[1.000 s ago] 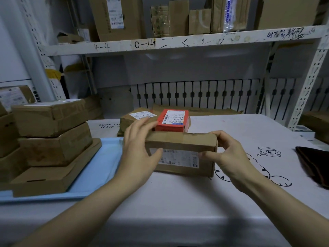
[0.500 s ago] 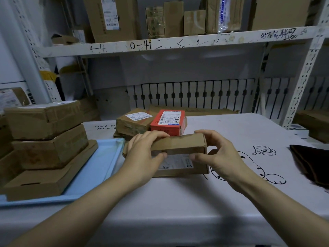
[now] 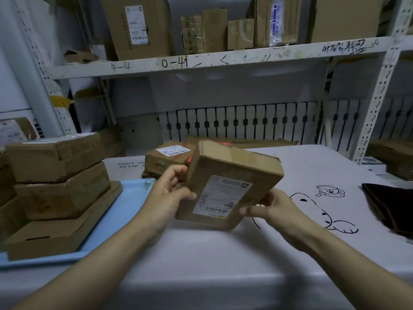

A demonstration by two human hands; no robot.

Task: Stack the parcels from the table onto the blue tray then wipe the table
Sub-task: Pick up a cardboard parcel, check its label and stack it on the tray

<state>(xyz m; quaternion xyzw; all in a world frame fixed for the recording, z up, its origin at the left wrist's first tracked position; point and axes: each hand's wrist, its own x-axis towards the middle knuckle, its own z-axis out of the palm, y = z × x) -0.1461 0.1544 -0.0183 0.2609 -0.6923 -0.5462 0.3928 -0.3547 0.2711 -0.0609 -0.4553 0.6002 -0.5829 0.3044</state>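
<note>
With my left hand [image 3: 172,195] and right hand [image 3: 271,210] gripping the tilted parcel [image 3: 228,186], I level it before lowering it squarely onto the stack [image 3: 58,175] on the blue tray [image 3: 134,198].

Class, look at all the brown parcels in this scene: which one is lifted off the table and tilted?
The labelled parcel held between the left hand and right hand. It is raised and tilted, label toward the camera; the other parcels lie flat on the blue tray or table.

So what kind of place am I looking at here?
Most likely a parcel depot or courier storeroom. A metal shelf with handwritten codes holds cardboard boxes, labelled parcels are stacked on a blue tray, and both hands hold a parcel bearing a shipping label.
</note>
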